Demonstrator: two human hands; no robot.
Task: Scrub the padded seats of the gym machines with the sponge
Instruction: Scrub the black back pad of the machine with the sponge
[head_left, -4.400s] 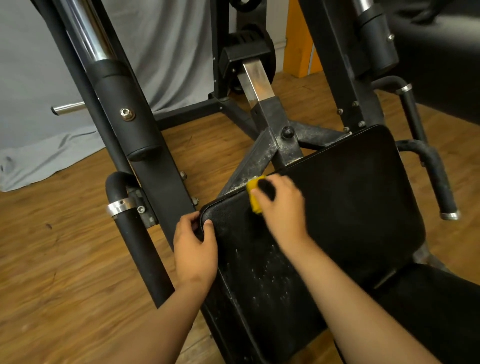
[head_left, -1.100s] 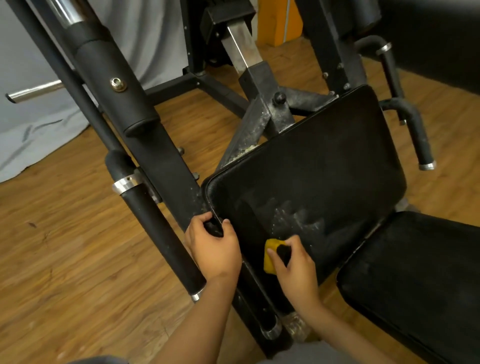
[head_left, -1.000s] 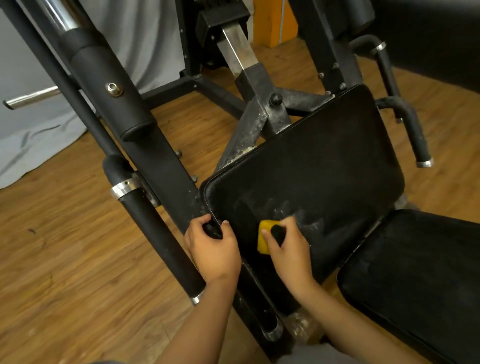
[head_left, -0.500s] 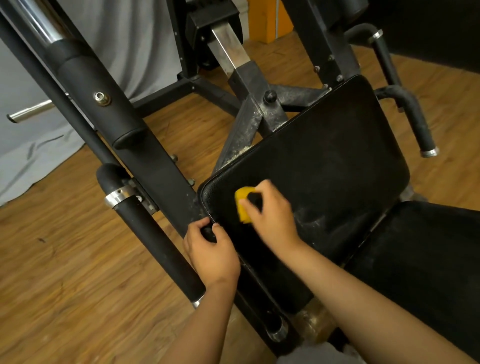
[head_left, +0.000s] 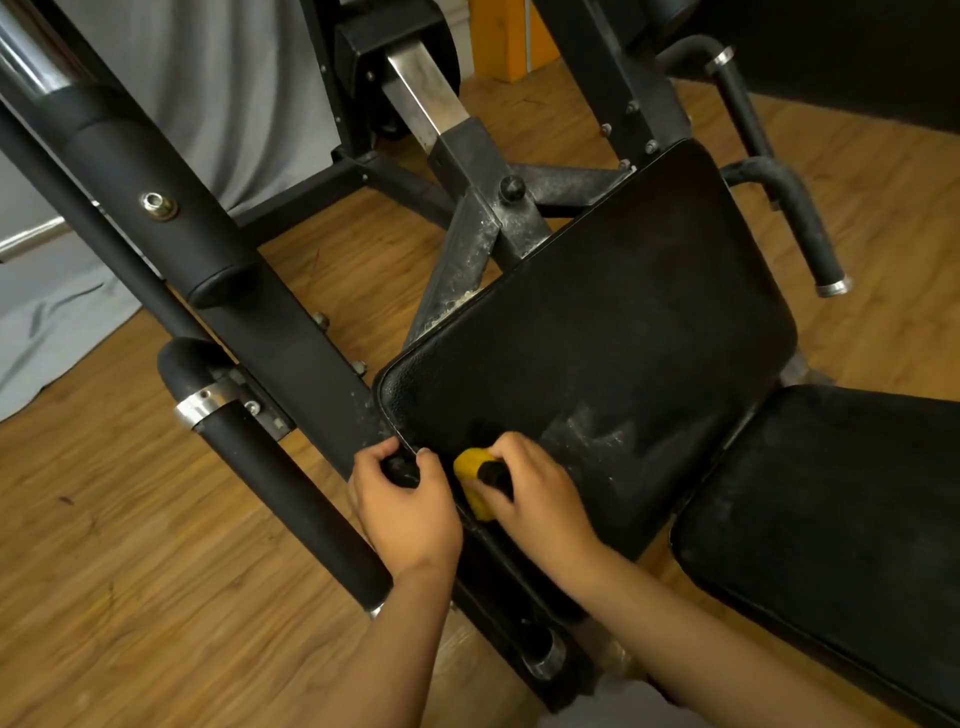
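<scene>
Yellow sponge (head_left: 475, 486), pinched in the curled fingers of the right hand (head_left: 535, 504), pressed on the lower left corner of the black back pad (head_left: 597, 338). Left hand (head_left: 408, 512) grips the pad's rim just beside it. Risk: a stroke may slip off the rim into the left knuckles or the frame upright (head_left: 291, 338). Foam-sleeved handle (head_left: 280, 483) crowds the left; seat pad (head_left: 831, 519) lies to the right.

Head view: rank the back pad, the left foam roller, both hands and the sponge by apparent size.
1. back pad
2. foam roller
3. left hand and right hand, about alike
4. sponge, partly hidden under the right hand
</scene>
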